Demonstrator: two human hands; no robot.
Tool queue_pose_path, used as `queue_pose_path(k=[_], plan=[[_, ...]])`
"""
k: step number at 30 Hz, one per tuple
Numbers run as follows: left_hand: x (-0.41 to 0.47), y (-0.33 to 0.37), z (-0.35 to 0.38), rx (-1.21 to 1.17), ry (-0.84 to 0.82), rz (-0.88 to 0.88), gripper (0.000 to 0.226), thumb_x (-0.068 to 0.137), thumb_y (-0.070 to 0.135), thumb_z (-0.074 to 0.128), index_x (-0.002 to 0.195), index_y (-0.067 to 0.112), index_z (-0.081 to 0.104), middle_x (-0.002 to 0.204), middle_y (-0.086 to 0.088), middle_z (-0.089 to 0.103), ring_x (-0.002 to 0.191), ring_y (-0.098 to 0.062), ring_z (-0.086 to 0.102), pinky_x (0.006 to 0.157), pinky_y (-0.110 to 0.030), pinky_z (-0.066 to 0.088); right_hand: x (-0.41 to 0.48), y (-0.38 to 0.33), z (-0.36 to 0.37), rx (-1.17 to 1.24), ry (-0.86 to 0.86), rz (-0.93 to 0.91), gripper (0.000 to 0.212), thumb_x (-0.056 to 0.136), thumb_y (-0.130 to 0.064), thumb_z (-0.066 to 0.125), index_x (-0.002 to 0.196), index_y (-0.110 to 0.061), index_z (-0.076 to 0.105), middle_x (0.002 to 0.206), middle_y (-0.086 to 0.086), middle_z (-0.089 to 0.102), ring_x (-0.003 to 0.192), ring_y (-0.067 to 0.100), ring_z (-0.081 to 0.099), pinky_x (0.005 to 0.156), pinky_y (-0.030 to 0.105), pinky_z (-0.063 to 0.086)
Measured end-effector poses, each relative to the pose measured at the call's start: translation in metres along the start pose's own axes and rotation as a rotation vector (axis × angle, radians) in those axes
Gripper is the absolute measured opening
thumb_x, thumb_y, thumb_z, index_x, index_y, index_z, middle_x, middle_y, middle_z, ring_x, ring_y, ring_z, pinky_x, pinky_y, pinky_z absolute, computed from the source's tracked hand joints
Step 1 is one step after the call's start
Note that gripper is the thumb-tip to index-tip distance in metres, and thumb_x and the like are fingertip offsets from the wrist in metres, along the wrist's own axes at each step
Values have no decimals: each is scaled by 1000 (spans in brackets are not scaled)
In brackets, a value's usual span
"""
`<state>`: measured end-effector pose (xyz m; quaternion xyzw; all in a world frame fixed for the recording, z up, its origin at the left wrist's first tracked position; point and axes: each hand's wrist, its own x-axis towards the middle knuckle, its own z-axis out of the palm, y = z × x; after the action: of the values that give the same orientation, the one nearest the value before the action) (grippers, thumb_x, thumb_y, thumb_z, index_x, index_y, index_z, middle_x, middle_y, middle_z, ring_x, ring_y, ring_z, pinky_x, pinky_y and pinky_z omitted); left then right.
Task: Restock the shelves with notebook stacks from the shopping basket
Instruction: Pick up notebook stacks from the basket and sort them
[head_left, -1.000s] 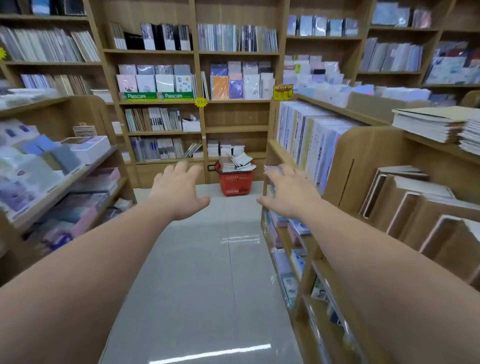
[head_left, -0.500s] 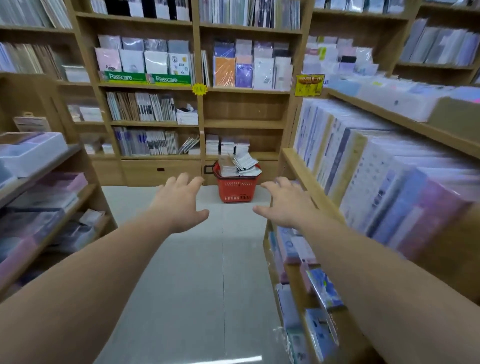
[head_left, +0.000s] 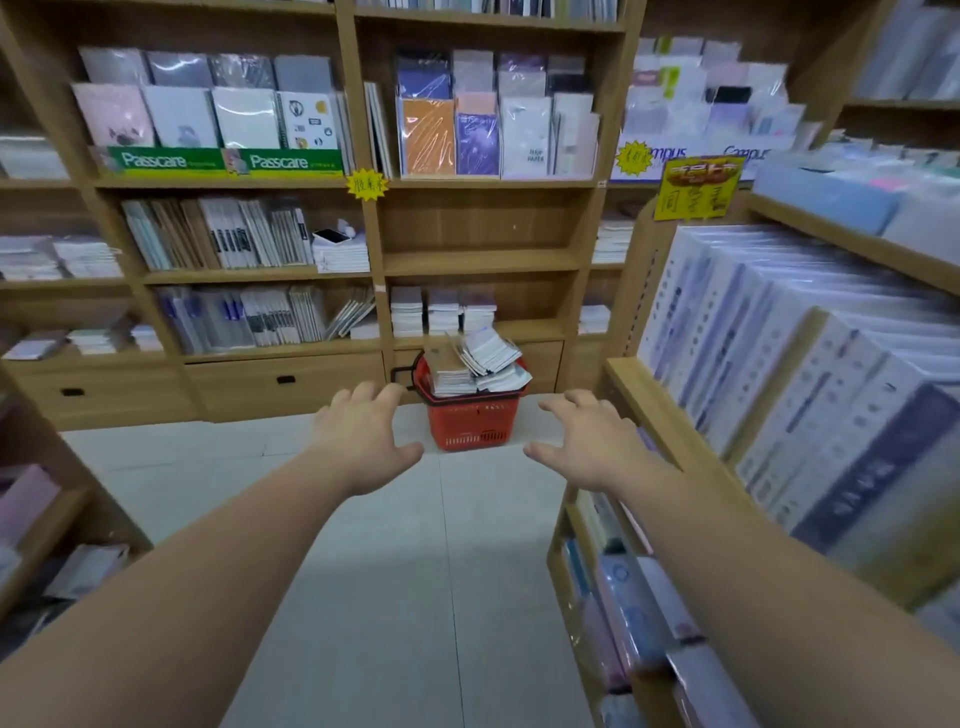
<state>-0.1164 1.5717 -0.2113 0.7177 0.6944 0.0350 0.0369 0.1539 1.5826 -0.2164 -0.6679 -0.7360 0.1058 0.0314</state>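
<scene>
Restocking looks barely begun, since the left hand (head_left: 363, 436) and the right hand (head_left: 587, 447) both hang empty over the floor, fingers spread and loosely bent, well short of the goods. Between them, at the foot of the back shelves (head_left: 480, 262), the red shopping basket (head_left: 470, 421) stands heaped above its rim with notebook stacks (head_left: 475, 364). Three short white piles (head_left: 441, 312) sit on the shelf just behind it.

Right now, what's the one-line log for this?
left hand: open, empty | right hand: open, empty | red basket: on floor ahead, piled with notebooks | basket not yet reached
</scene>
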Motion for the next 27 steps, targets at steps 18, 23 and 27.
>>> queue_pose_path(k=[18, 23, 27], plan=[[474, -22, 86, -100, -171, -70, 77, 88, 63, 62, 153, 29, 36, 153, -3, 45, 137, -29, 42, 109, -43, 42, 498, 60, 39, 138, -193, 16, 75, 91, -68, 59, 154, -33, 41, 161, 2, 37, 143, 30, 39, 112, 49, 41], [612, -43, 125, -186, -239, -18, 77, 85, 62, 64, 150, 30, 40, 149, -3, 49, 134, -31, 44, 108, -44, 44, 621, 68, 65, 173, -208, 67, 74, 91, -68, 59, 153, -31, 42, 160, 2, 37, 141, 31, 41, 112, 48, 41], [716, -56, 148, -279, -308, 10, 80, 87, 58, 65, 154, 27, 36, 149, -7, 46, 134, -34, 43, 108, -42, 43, 705, 70, 79, 220, -234, 147, 68, 93, -61, 61, 152, -32, 44, 154, 3, 43, 136, 30, 45, 111, 46, 42]])
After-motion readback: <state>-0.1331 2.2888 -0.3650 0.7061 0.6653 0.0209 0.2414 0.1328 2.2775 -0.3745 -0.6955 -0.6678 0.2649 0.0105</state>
